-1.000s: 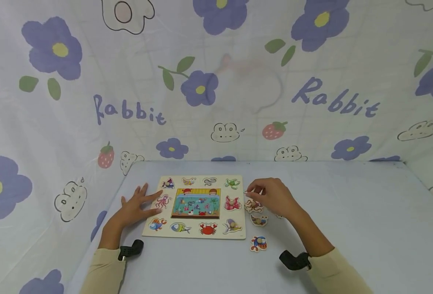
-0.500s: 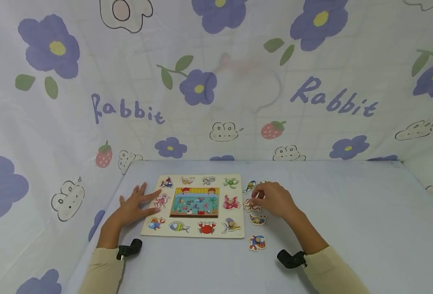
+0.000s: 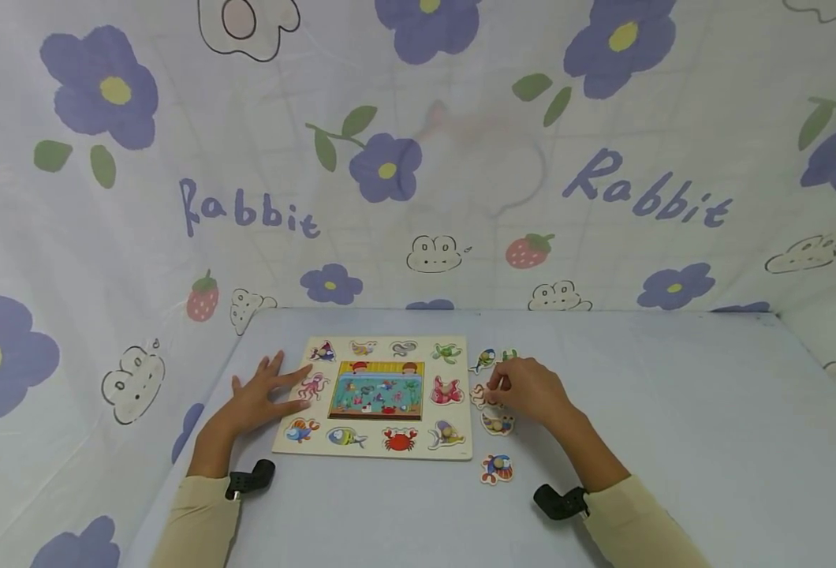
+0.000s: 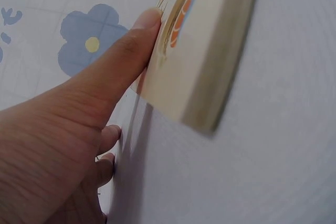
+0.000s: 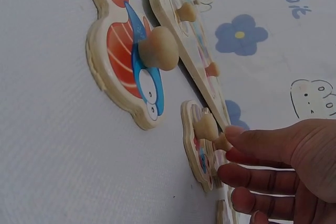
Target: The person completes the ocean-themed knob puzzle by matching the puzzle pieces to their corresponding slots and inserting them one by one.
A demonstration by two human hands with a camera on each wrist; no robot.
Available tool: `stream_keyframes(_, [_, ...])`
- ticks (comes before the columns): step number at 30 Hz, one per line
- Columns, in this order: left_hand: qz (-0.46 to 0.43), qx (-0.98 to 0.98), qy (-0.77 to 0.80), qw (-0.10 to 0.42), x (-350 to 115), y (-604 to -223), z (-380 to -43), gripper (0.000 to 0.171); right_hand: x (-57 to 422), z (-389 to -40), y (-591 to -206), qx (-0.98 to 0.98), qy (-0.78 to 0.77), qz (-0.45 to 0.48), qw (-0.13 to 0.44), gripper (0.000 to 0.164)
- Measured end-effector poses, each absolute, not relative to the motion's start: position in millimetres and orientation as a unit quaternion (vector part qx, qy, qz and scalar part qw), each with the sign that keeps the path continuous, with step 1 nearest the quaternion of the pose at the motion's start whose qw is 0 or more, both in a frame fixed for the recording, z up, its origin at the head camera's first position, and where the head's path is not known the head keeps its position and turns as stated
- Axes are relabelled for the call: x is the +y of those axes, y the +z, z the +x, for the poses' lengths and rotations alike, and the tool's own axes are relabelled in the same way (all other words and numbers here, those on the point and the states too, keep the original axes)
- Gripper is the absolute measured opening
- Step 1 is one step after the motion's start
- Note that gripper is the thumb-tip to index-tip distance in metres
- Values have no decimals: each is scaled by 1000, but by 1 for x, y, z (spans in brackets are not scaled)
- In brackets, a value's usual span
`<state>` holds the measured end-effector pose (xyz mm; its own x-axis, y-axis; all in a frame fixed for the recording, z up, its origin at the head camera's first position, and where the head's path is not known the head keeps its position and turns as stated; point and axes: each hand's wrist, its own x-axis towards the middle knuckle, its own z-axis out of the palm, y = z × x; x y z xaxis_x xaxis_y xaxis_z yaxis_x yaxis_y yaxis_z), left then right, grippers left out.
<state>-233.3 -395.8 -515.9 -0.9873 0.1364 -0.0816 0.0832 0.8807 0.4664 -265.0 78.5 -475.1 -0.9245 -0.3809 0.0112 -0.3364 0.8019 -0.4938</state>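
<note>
A wooden peg puzzle board (image 3: 375,451) with sea-animal pictures lies on the table. My left hand (image 3: 258,404) rests at its left edge, fingers spread, thumb and forefinger touching the board; in the left wrist view the thumb (image 4: 113,72) lies along the board's edge. Just right of the board, my right hand (image 3: 531,388) pinches the knob of an octopus puzzle piece (image 3: 478,397), partly hidden by the fingers. In the right wrist view, the thumb and forefinger of the right hand (image 5: 283,166) meet at that small knob.
Near the right hand lie a blue-green fish piece (image 3: 485,360), a green piece (image 3: 509,355), partly covered, and a snail-like piece (image 3: 498,424). Closer to the front is a blue-and-red crayfish-like piece (image 3: 497,468). A starfish piece (image 3: 447,390) with a knob sits in the board.
My right hand has moved slightly right and toward me, leaving the blue-green fish piece on the table and taking hold of the octopus piece's knob. The left hand has stayed in place.
</note>
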Motion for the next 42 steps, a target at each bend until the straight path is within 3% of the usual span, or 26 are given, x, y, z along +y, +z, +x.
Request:
stream_keyframes(21, [60, 970, 228, 57, -393, -514, -231, 88, 73, -266, -484, 959, -220, -172, 45, 19])
stream_keyframes(42, [67, 968, 232, 60, -396, -516, -232, 89, 72, -262, -475, 957, -221, -188, 22, 12])
